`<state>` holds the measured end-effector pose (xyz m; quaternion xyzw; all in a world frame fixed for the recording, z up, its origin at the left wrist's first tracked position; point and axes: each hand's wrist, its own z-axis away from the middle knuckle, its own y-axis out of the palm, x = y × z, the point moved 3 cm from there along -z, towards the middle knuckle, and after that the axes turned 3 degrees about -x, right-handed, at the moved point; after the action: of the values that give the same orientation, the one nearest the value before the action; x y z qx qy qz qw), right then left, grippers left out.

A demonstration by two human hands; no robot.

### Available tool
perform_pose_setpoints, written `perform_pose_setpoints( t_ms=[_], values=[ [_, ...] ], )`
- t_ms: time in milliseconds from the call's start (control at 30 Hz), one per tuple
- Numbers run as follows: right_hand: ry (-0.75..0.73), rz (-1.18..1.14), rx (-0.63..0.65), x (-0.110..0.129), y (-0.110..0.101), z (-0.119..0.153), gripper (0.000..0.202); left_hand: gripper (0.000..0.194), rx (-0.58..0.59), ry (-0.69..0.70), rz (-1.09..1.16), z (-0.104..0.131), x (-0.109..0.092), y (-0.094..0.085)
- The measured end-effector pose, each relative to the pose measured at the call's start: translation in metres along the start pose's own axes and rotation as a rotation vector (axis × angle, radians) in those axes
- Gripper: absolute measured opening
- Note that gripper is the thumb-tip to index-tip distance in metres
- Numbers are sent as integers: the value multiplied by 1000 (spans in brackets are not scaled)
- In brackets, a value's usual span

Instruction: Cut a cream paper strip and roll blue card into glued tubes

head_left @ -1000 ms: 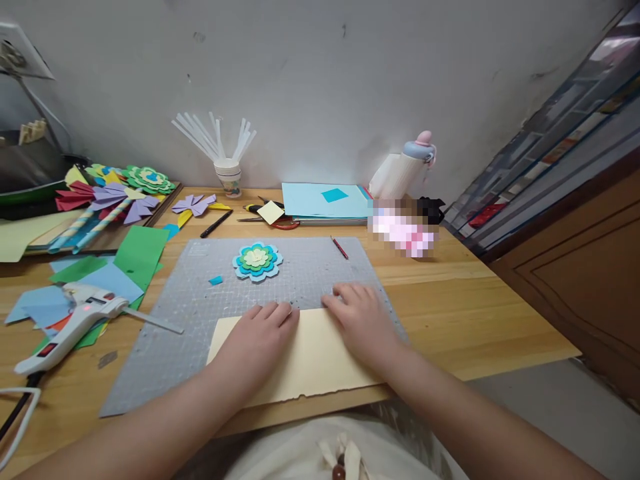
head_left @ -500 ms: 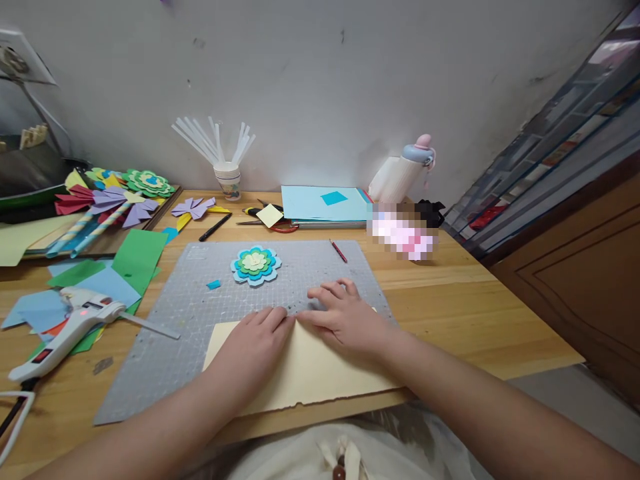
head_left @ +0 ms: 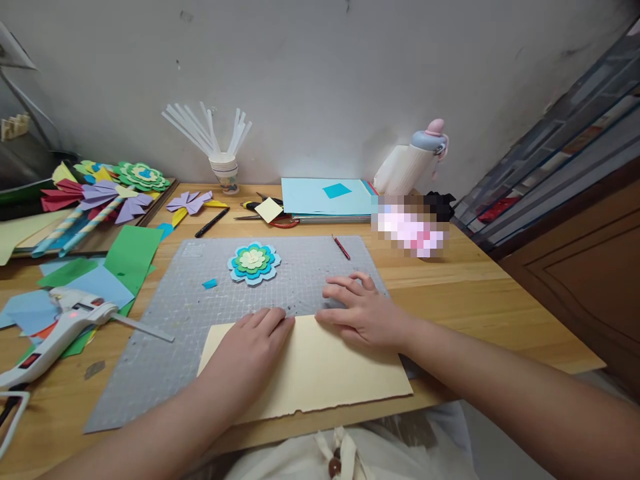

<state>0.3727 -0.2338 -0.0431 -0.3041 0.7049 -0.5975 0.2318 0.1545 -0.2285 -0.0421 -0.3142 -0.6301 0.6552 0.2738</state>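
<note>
The cream sheet point(head_left: 320, 373) lies flat at the lower centre of the frame, partly on the grey mat point(head_left: 165, 320), with its rough lower edge toward the wearer. The left hand point(head_left: 255, 353) rests on its left half, fingers close together and slightly bent, tips at the upper edge; nothing is seen gripped. The right hand point(head_left: 370, 317) is open, its fingers spread, the thumb near the upper edge and the other fingertips reaching beyond it over the mat; it grasps nothing visible. Contact on both sides probably steadies the sheet and limits sliding or curling (whether it is one layer or folded cannot be determined). The layered paper flower point(head_left: 254, 263) and blue scrap point(head_left: 210, 283) lie farther up the mat, apart from the hands. The glue gun point(head_left: 70, 330) lies at the lower left on the wooden surface point(head_left: 475, 293), its stick pointing toward the mat; this position presumably separates it from the sheet. The straws point(head_left: 190, 130) stand in a paper cup point(head_left: 225, 175) at upper left, which evidently gathers them upright.
</note>
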Motion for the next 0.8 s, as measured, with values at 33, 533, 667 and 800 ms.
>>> perform_pose_setpoints(
  t_ms=[33,533,667,800],
  values=[
    [2,6,-5,-3,0,4,30,38,1,-2,0,0,0,0],
    [171,57,41,-34,-15,68,38,42,-5,0,-5,1,0,-3],
    [220,75,80,-39,-17,83,42,42,-1,4,-11,2,1,-3],
    [232,88,69,-50,-21,96,42,42,-2,4,-17,2,0,-2]
  ],
)
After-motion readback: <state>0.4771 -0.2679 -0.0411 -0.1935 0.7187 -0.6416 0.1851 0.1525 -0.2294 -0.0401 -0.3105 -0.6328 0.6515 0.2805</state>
